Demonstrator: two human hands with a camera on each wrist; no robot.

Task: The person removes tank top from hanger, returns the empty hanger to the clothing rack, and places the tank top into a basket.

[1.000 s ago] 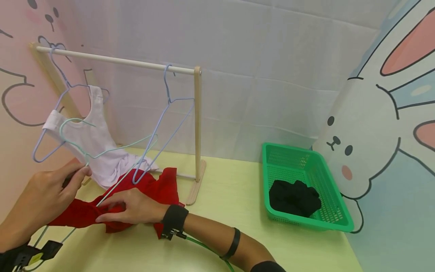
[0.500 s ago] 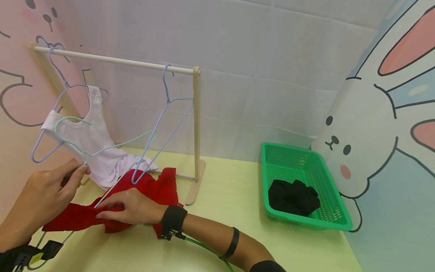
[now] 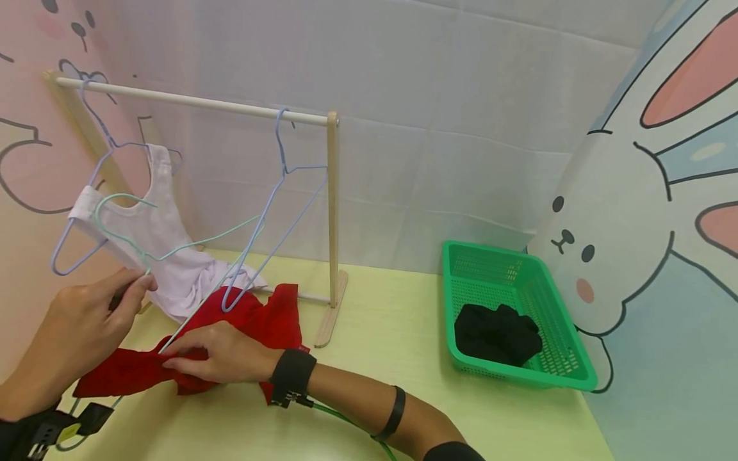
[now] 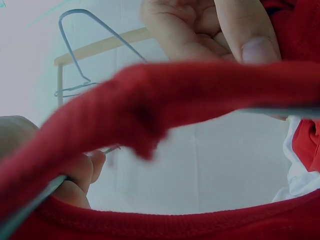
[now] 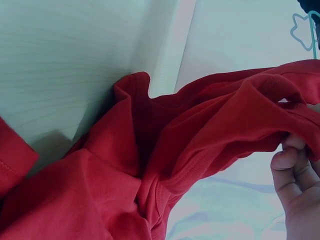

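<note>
Shirt (image 3: 268,320) is the red one, sprawled on the yellow table (image 3: 392,333) in front of a little clothes rack (image 3: 202,102), with one end pulled up over a mint hanger (image 3: 187,246). Left hand (image 3: 83,326) has thumb and index pinching that hanger's neck just under the hook. Right hand (image 3: 225,352) is pinching the red fabric, thumb and fingertips close together, right by where the wire runs into it. Can't really tell what its other fingers are doing, they're partly hidden. Up on the rack there's a white tank top (image 3: 167,275) on a blue hanger, plus another blue hanger near the right post. Well off to the right sits a green basket (image 3: 521,373) with black cloth (image 3: 498,334) in it.
</note>
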